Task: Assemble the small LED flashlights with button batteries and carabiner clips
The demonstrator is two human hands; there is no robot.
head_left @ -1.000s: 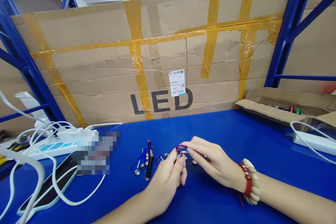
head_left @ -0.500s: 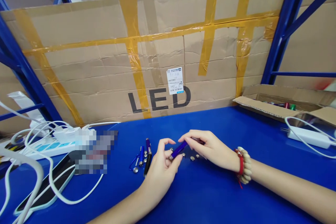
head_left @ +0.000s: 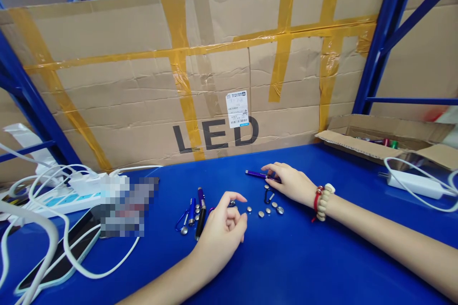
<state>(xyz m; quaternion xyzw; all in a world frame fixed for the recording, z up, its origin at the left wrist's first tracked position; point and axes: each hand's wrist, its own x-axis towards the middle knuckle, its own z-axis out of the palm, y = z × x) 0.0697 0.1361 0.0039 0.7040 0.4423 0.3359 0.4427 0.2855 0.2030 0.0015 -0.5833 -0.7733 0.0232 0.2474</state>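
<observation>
Up at the back stands the cardboard (head_left: pixel 143 90), big as anything here, black LED letters across it, and below it spreads the blue table (head_left: pixel 286 267). Over on my right, the open box (head_left: pixel 352 147), coloured bits showing inside; across on my left, the power strip (head_left: pixel 80 198) under looping white cables. Now my hands: the left (head_left: pixel 223 224) sits near the middle, half open, index finger and thumb apart, lower fingers curled; the right (head_left: pixel 288 183) reaches farther out, fingers bent. The phone (head_left: pixel 86 220) is at far left, the white adapter (head_left: pixel 415 184) in front of the box. And here's the purple pen (head_left: pixel 255 174), one end sticking out at my right fingertips; whether I'm pinching it, I cannot tell. Beyond my left wrist, a black pen (head_left: pixel 201 224) and a blue tube (head_left: pixel 192 212) lie side by side. Just below my right fingers, a dark clip (head_left: pixel 266 196), and, smallest of all, silvery discs (head_left: pixel 261 214) scattered between my two hands.
</observation>
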